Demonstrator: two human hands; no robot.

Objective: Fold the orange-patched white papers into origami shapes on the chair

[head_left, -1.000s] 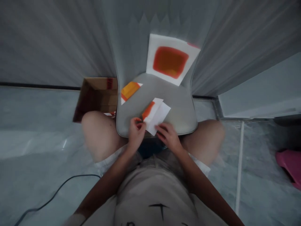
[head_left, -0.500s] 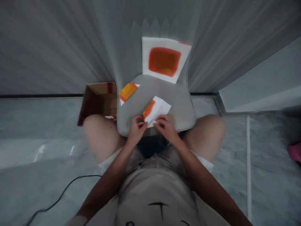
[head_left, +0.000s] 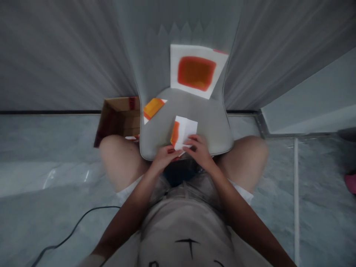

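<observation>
A folded white and orange paper [head_left: 183, 131] lies on the grey chair seat [head_left: 214, 126] between my knees. My left hand [head_left: 164, 157] pinches its near left corner with closed fingers. My right hand [head_left: 198, 150] presses on its near right edge, fingers curled over the paper. A second folded orange and white paper [head_left: 153, 108] rests at the seat's far left. A large white sheet with an orange square [head_left: 197, 71] leans against the chair back.
An open cardboard box [head_left: 118, 116] stands on the floor left of the chair. Grey curtains hang behind. A black cable [head_left: 69, 230] runs across the floor at lower left. Something pink [head_left: 350, 183] shows at the right edge.
The folded paper has been turned from a slanted lie to nearly upright and drawn closer to me. Both hands have moved together at its near edge.
</observation>
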